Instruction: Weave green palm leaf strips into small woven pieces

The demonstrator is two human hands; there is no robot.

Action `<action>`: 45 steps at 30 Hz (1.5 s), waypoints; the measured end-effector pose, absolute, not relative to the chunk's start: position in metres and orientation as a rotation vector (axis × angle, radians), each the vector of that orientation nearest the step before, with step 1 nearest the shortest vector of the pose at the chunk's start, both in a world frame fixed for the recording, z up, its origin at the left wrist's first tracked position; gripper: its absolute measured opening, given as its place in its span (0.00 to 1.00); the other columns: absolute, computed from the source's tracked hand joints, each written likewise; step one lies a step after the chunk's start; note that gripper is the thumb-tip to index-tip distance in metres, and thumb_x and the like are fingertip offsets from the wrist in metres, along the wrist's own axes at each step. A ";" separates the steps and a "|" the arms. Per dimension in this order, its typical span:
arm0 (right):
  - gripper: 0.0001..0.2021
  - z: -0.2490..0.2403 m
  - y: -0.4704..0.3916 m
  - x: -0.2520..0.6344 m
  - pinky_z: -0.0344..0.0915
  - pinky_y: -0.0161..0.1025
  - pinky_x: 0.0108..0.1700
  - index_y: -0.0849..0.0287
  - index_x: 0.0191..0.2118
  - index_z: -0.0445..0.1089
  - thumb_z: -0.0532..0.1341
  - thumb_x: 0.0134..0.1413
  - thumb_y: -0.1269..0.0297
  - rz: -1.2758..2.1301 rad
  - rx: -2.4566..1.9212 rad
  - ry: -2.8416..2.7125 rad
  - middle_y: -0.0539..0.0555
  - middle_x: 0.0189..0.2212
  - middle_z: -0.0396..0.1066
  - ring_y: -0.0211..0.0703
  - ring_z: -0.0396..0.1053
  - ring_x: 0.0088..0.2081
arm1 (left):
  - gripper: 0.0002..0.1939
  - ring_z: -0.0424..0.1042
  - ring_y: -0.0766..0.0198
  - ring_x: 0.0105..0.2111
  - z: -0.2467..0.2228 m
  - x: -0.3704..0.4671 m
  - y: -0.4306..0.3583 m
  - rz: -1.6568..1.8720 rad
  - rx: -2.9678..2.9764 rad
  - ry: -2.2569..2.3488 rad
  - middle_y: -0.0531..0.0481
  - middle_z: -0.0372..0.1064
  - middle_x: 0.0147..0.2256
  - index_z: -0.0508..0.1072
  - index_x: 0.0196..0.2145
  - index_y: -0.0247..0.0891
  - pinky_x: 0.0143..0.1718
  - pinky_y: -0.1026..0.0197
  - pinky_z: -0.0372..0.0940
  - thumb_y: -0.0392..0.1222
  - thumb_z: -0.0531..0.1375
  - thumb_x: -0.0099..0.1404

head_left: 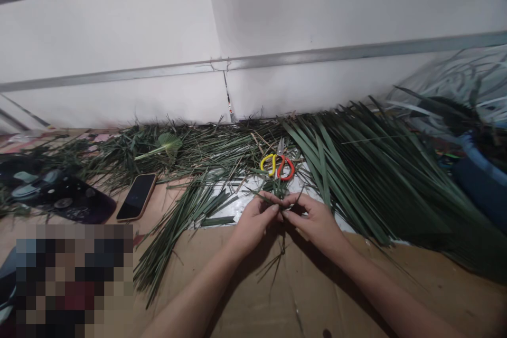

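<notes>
My left hand [259, 216] and my right hand [307, 216] meet over the cardboard [317, 296], thumbs and fingers pinching a small bunch of thin green leaf strips [282, 245]. Loose ends of the strips hang below my fingers and poke out above them. Exactly how the strips cross between the fingertips is hidden. Just beyond my hands lie scissors [279, 161] with one yellow and one red handle, blades pointing away. To the left rests a bundle of cut green strips [170, 237]; on the right spreads a large pile of long palm leaves [380, 169].
A phone [137, 197] lies on the left near a dark bottle [75, 195] on its side. Leaf scraps and a small fan-shaped leaf [168, 145] line the white wall [119, 37]. A blue container [481, 179] stands at the far right. The lower left is pixelated.
</notes>
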State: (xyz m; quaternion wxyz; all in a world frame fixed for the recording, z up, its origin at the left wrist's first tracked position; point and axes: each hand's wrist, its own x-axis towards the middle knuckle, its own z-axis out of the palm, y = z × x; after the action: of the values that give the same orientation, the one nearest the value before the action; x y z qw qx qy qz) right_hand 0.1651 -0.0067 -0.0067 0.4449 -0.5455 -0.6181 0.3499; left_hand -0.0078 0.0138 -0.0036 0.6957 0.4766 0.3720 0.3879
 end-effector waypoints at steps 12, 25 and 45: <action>0.12 -0.017 -0.005 0.168 0.71 0.42 0.36 0.55 0.44 0.74 0.64 0.53 0.60 0.880 -1.350 -1.440 0.52 0.32 0.78 0.47 0.74 0.33 | 0.10 0.65 0.66 0.29 0.001 -0.007 0.013 0.907 1.240 0.938 0.55 0.65 0.30 0.67 0.36 0.40 0.33 0.62 0.60 0.39 0.65 0.59; 0.10 -0.004 -0.010 0.170 0.66 0.45 0.43 0.52 0.38 0.77 0.58 0.64 0.65 0.574 -1.382 -1.832 0.54 0.36 0.77 0.50 0.75 0.40 | 0.06 0.64 0.65 0.30 -0.003 -0.007 0.011 0.951 1.445 1.037 0.54 0.68 0.32 0.70 0.35 0.41 0.34 0.62 0.60 0.33 0.60 0.59; 0.10 -0.005 -0.011 0.172 0.68 0.43 0.45 0.56 0.41 0.74 0.56 0.67 0.71 0.419 -1.299 -2.035 0.55 0.38 0.71 0.48 0.72 0.40 | 0.11 0.74 0.59 0.44 -0.010 -0.010 0.012 0.968 1.916 1.229 0.49 0.76 0.41 0.76 0.42 0.41 0.47 0.58 0.65 0.31 0.58 0.66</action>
State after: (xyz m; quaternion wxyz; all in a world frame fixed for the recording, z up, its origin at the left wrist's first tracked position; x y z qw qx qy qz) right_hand 0.1719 -0.0110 -0.0050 0.3389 -0.4987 -0.7814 0.1609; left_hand -0.0098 0.0121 -0.0095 0.3278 0.7320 0.4692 0.3696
